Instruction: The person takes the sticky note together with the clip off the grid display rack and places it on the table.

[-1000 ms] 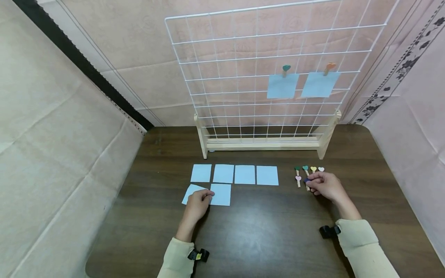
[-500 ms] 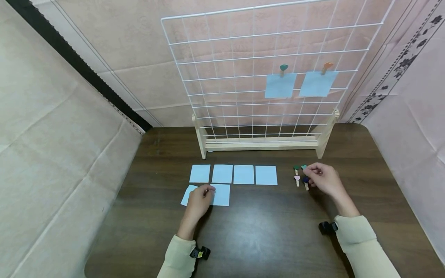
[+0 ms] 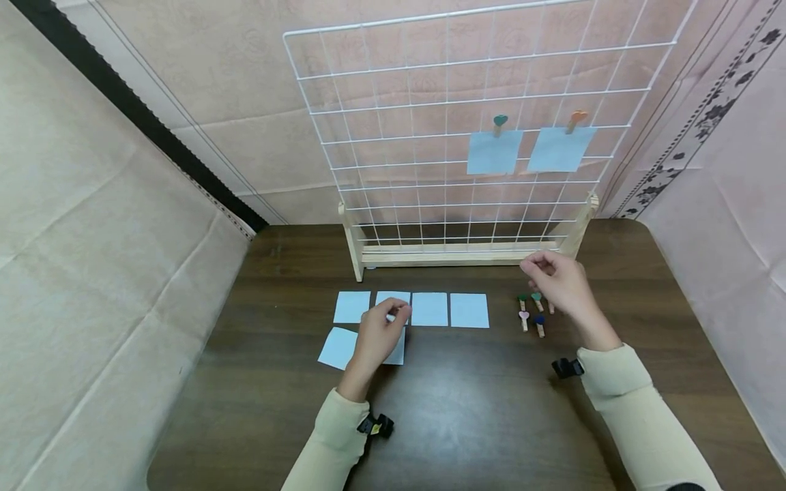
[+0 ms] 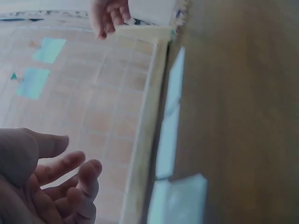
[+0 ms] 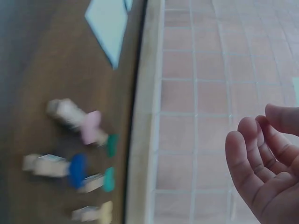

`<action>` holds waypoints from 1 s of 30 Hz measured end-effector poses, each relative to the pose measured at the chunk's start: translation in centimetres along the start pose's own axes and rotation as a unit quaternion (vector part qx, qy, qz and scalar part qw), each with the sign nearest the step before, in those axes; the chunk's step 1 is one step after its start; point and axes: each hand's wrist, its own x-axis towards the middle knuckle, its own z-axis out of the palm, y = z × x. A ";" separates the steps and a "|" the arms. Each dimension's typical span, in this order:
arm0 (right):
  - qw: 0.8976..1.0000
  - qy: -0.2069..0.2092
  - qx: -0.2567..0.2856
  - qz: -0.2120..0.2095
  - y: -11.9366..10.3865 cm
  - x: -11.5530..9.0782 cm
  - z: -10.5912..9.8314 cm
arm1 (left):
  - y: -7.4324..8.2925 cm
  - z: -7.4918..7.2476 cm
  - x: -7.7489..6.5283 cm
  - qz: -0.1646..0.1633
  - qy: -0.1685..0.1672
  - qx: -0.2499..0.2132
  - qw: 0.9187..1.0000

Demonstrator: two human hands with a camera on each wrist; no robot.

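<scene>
My left hand (image 3: 376, 335) hovers over the light-blue paper squares, partly hiding the lower right square (image 3: 398, 349) and an upper square (image 3: 385, 295). A slightly turned square (image 3: 335, 346) lies to its left. In the left wrist view, the thumb and loosely bent fingers (image 4: 88, 175) stand apart with nothing between them. My right hand (image 3: 563, 286) is raised behind the mini heart clothespins, among them a pink one (image 5: 91, 127) and a blue one (image 5: 77, 170). Its fingers (image 5: 237, 149) are loosely curled, thumb near the index finger, and no object shows in them.
A white wire grid (image 3: 393, 140) on a wooden stand (image 3: 448, 258) rises at the table's back. Two blue squares hang on it, one under a teal heart clothespin (image 3: 500, 121), one under an orange one (image 3: 576, 118). Fabric walls (image 3: 123, 273) flank the brown table (image 3: 467, 416).
My left hand has moved right and forward from the lower squares. My right hand has left the clothespins and moved up toward the grid stand.
</scene>
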 end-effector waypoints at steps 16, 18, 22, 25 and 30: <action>0.994 0.060 0.064 -0.068 -7.8 5.9 -2.0 | 7.3 0.4 8.0 0.046 0.043 -0.138 0.988; 0.992 0.066 0.069 -0.079 -8.6 6.5 -2.4 | 8.1 0.3 8.8 0.056 0.045 -0.148 0.986; 0.990 0.075 0.084 -0.086 -9.9 7.6 -3.0 | 9.6 0.5 10.3 0.072 0.043 -0.166 0.983; 0.989 0.084 0.094 -0.080 -10.9 8.4 -3.4 | 10.6 0.7 11.1 0.072 0.039 -0.177 0.981; 0.985 0.097 0.114 -0.082 -12.3 9.5 -3.9 | 11.6 1.1 12.3 0.063 0.032 -0.206 0.976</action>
